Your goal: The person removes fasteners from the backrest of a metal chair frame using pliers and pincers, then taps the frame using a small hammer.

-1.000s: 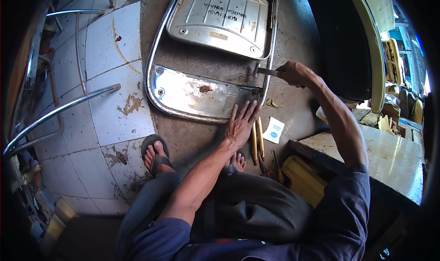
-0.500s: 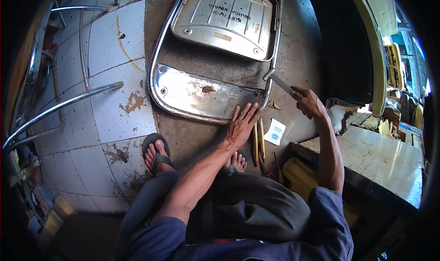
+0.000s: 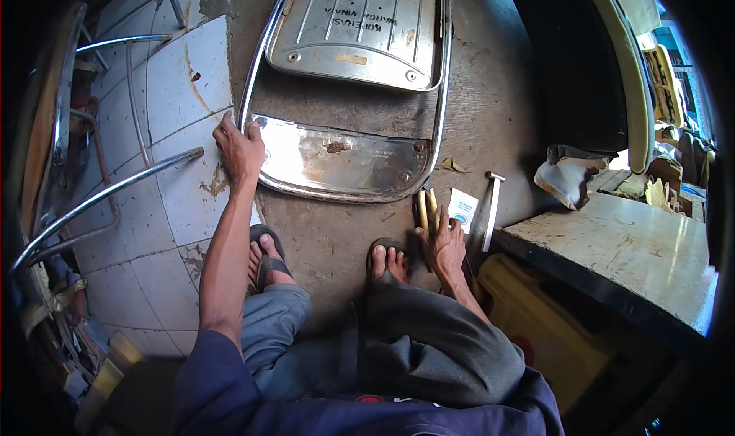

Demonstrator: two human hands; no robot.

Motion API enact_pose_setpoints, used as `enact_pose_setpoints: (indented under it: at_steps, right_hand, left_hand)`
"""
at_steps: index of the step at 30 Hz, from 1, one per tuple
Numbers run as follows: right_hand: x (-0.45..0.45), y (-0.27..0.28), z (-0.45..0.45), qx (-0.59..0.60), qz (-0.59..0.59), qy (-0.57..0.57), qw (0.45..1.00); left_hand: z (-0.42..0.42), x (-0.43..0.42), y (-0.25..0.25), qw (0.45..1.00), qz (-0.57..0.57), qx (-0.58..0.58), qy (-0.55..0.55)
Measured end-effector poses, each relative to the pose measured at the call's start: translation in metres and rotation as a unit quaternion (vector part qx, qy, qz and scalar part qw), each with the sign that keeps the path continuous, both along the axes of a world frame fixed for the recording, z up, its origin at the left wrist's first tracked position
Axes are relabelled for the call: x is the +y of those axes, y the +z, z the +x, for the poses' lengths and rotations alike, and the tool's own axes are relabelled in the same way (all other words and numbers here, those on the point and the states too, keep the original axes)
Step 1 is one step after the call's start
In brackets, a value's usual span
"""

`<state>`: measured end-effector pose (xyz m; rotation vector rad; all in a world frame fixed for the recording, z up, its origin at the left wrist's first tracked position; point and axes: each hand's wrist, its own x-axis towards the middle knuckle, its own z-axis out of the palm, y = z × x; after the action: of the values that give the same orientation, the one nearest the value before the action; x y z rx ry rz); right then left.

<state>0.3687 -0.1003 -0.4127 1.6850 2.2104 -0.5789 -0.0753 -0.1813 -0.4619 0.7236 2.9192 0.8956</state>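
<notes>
A chrome chair frame (image 3: 439, 122) lies on the floor, with a metal seat pan (image 3: 354, 34) at its far end and a shiny, rust-spotted backrest plate (image 3: 306, 149) at its near end. My left hand (image 3: 241, 151) is closed round the frame's left tube beside the plate. Below the frame's lower right corner, my right hand (image 3: 445, 246) curls over the yellow handles of pliers (image 3: 423, 206); their jaws are hidden. A hammer (image 3: 492, 214) lies on the floor to the right of that hand.
A white printed packet (image 3: 462, 206) lies beside the pliers. At right stand a low worn-topped table (image 3: 612, 252) and a yellow plastic item (image 3: 536, 306). Bent chrome tubes (image 3: 115, 191) jut over the white tiles at left. My sandalled feet (image 3: 268, 260) stand near the frame.
My right hand has put the hammer down on the floor and moved to the pliers. My left hand has gone from the frame's lower right edge to its left tube.
</notes>
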Motion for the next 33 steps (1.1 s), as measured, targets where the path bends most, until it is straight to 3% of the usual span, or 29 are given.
enact_pose_setpoints:
  at_steps: [2,3,4,6,8,9,10,12,14,17,18,19,22,24,25,27,28,30,33]
  right_hand:
    - [0.004,-0.02,0.004,0.017,-0.023,0.009,1.0]
    - [0.008,-0.031,0.012,0.02,-0.058,0.021,0.998]
    - [0.013,-0.032,0.012,0.022,-0.092,0.034,0.995]
    - [0.02,-0.013,0.009,-0.009,-0.122,0.045,0.991]
    - [0.03,-0.02,0.051,0.033,-0.086,0.099,0.991]
    - [0.038,0.002,0.051,0.009,-0.105,0.079,0.991]
    - [0.046,0.033,0.052,-0.019,-0.125,0.058,0.99]
    - [0.067,0.068,0.068,0.016,-0.109,0.121,0.987]
    - [0.087,0.105,0.05,-0.027,-0.145,0.113,0.983]
    - [0.112,0.124,0.011,-0.023,-0.124,0.229,0.965]
    - [0.112,0.136,-0.024,-0.075,-0.105,0.23,0.965]
    - [0.118,0.131,-0.035,-0.022,-0.065,0.281,0.957]
    - [0.129,0.114,-0.084,-0.077,-0.064,0.322,0.941]
    - [0.134,0.108,-0.108,-0.049,0.033,0.465,0.883]
    - [0.136,0.103,-0.118,-0.049,0.032,0.466,0.883]
    - [0.137,0.094,-0.13,-0.127,0.146,0.552,0.811]
    - [0.138,0.092,-0.134,-0.129,0.146,0.551,0.811]
    - [0.142,0.088,-0.142,-0.107,0.257,0.602,0.748]
    - [0.142,0.09,-0.159,-0.105,0.28,0.621,0.724]
  left_hand:
    - [-0.032,-0.01,-0.029,0.95,0.058,-0.307,0.016]
    - [-0.027,-0.011,-0.01,0.921,0.083,-0.38,0.016]
    - [-0.021,-0.012,0.001,0.958,0.029,-0.285,0.015]
    - [-0.016,-0.013,0.016,0.961,0.034,-0.276,0.001]
    - [-0.016,-0.016,0.035,0.962,0.003,-0.274,-0.004]
    - [-0.018,-0.018,0.039,0.963,-0.029,-0.267,-0.013]
    - [-0.019,-0.025,0.034,0.983,0.037,-0.177,-0.036]
    - [-0.025,-0.03,0.072,0.99,0.03,-0.13,-0.047]
    - [-0.036,-0.031,0.113,0.995,0.049,-0.07,-0.057]
    - [-0.034,-0.03,0.182,0.996,0.038,-0.048,-0.07]
    - [-0.026,-0.026,0.204,0.996,0.038,-0.024,-0.08]
    - [-0.018,-0.019,0.221,0.995,0.038,-0.001,-0.094]
    - [0.008,-0.008,0.254,0.99,0.041,0.054,-0.126]
    - [0.024,-0.002,0.264,0.984,0.051,0.09,-0.144]
    - [0.03,-0.001,0.268,0.977,0.059,0.122,-0.162]
    - [0.037,0.001,0.27,0.973,0.049,0.14,-0.176]
    - [0.04,0.003,0.272,0.969,0.041,0.159,-0.186]
    - [0.049,0.009,0.283,0.966,0.042,0.169,-0.191]
    - [0.063,0.016,0.294,0.958,0.051,0.196,-0.205]
